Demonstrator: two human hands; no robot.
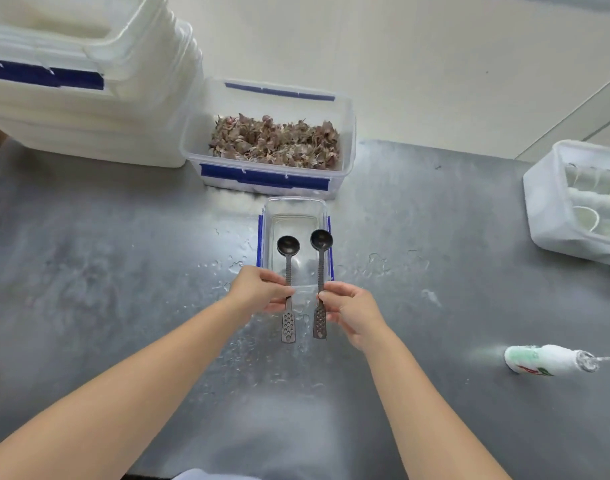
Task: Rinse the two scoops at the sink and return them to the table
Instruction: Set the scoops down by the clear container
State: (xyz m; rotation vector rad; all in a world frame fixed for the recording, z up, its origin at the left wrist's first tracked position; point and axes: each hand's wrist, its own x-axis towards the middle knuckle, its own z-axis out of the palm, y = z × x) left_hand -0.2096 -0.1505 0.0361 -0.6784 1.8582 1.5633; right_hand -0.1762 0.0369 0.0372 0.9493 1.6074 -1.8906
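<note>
Two dark scoops with round bowls and perforated handle ends are held side by side over a small clear box (271, 206) with blue clips. My left hand (260, 289) pinches the handle of the left scoop (288, 249). My right hand (348, 311) pinches the handle of the right scoop (321, 242). Both scoop bowls point away from me above the box, which holds nothing. The grey metal table (106, 254) under them is wet with scattered drops. No sink is in view.
A clear tub of dried reddish flowers (276, 140) stands behind the small box. Stacked white tubs (89, 98) fill the back left. A white tub of cups (580, 202) sits at the right edge. A small bottle (549, 363) lies on its side at the right.
</note>
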